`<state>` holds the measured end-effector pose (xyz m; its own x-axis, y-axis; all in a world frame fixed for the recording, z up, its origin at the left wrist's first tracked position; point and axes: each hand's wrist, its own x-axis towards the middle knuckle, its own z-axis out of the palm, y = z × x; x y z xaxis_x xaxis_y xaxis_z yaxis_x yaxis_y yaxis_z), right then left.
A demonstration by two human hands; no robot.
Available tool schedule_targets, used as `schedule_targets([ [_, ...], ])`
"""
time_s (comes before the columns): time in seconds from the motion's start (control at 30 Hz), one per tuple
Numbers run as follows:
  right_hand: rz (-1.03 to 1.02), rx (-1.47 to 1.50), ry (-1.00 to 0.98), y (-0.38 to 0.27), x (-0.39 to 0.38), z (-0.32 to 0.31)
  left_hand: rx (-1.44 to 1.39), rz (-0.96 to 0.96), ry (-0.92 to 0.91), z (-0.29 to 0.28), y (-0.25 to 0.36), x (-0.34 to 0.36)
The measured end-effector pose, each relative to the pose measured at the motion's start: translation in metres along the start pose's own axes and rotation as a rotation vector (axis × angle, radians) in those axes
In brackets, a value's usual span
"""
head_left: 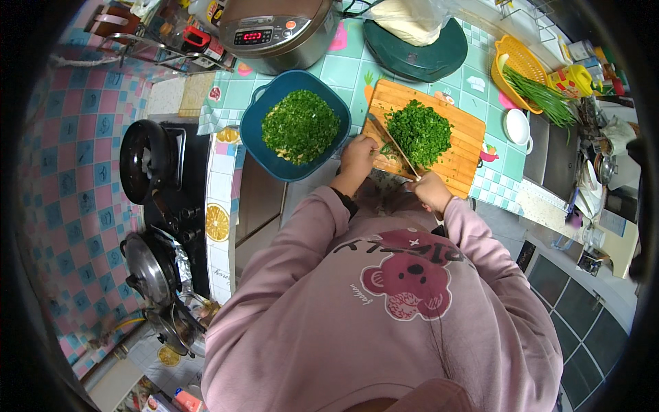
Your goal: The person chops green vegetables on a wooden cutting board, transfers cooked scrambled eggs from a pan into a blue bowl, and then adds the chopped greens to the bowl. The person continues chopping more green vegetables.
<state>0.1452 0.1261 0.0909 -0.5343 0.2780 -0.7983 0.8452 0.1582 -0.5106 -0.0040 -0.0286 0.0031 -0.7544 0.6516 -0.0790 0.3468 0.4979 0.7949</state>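
In my right hand (431, 192) is the handle of a kitchen knife (395, 143). Its blade slants up and left across a wooden cutting board (469, 137), along the left side of a heap of finely chopped green chives (420, 132). My left hand (358, 156) is at the board's left edge, close to the blade, with its fingers curled closed; what they hold, if anything, is hidden. A few green bits lie on the board between that hand and the blade. Left of the board stands a blue square bowl (248, 130) with more chopped greens (301, 123).
Behind the bowl stands a rice cooker (278, 31). A dark green lidded item (415, 62) carries a bag of pale dough-like stuff (412, 24). Right of the board are a yellow basket (511, 51) with long green chives and a white cup (516, 127). A black pan (145, 165) sits on the stove at left.
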Motion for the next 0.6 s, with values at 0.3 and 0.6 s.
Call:
schedule_targets([
  [0.3,-0.177,-0.159,0.145,0.000,0.052,0.028,0.172,0.085,-0.029,0.013,0.013,-0.004],
  [0.6,-0.032,-0.132,-0.022,0.010,0.013,0.009,0.260,0.135,0.112,0.001,0.020,-0.010],
])
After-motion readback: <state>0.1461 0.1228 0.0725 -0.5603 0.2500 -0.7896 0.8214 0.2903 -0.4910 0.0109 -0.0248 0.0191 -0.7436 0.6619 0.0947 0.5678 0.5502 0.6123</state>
